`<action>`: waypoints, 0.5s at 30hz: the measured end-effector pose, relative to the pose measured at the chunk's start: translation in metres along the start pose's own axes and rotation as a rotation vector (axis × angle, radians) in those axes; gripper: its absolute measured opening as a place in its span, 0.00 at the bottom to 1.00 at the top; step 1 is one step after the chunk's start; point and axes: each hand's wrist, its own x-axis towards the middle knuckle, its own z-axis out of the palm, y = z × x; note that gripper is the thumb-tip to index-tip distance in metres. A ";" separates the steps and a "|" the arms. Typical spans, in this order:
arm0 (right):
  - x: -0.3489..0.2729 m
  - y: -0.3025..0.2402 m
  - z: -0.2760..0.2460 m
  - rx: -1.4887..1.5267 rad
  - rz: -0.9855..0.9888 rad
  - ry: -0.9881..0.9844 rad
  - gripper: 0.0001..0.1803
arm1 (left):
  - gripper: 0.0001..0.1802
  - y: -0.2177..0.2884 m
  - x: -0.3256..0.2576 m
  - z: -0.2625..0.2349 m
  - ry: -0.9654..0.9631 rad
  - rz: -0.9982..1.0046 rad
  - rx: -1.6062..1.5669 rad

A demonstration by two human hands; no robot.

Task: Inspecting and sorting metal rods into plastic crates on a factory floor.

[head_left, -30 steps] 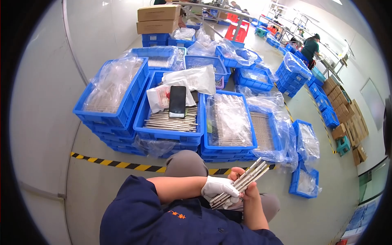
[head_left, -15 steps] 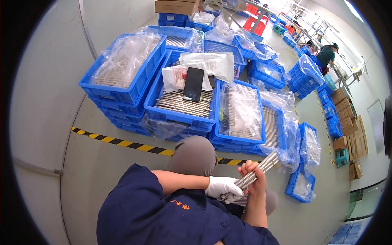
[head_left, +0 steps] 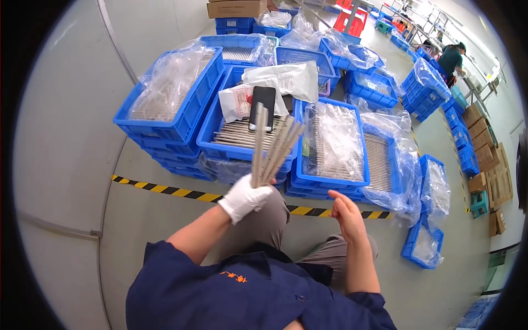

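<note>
My left hand, in a white glove, is closed around the lower ends of several slim metal rods. The rods fan out upward in front of a blue crate where more rods lie in rows. On that crate rest a black phone and white plastic packages. My bare right hand is raised over my right knee, apart from the rods. Its fingers are loosely bent and part of the palm is turned away; nothing shows in it.
Stacked blue crates of rods stand ahead, several draped with clear plastic. A yellow-black floor strip runs before them. Small crates sit on the floor at right. A person stands at a bench farther off, near cardboard boxes.
The bundle of rods has moved left and up in my left hand, now pointing upward and fanned. My right hand has let go of it and is apart.
</note>
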 end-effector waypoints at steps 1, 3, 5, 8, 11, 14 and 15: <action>0.008 -0.007 0.006 -0.086 0.013 0.052 0.16 | 0.13 0.007 -0.004 -0.005 0.149 0.104 0.108; 0.038 -0.014 0.014 -0.163 -0.024 0.055 0.14 | 0.12 0.017 -0.001 -0.021 0.288 0.288 0.220; 0.065 -0.021 0.021 -0.200 -0.040 0.045 0.15 | 0.12 0.024 0.003 -0.034 0.361 0.314 0.280; 0.115 -0.021 0.028 -0.372 -0.110 0.070 0.18 | 0.11 0.040 0.016 -0.047 0.342 0.176 0.042; 0.179 -0.024 0.043 -0.503 -0.160 0.103 0.21 | 0.14 0.063 0.035 -0.057 0.393 0.164 0.039; 0.246 -0.019 0.052 -0.646 -0.229 0.181 0.28 | 0.16 0.097 0.066 -0.064 0.446 0.215 0.066; 0.263 -0.016 0.055 -0.668 -0.214 0.206 0.30 | 0.16 0.113 0.079 -0.066 0.461 0.240 0.132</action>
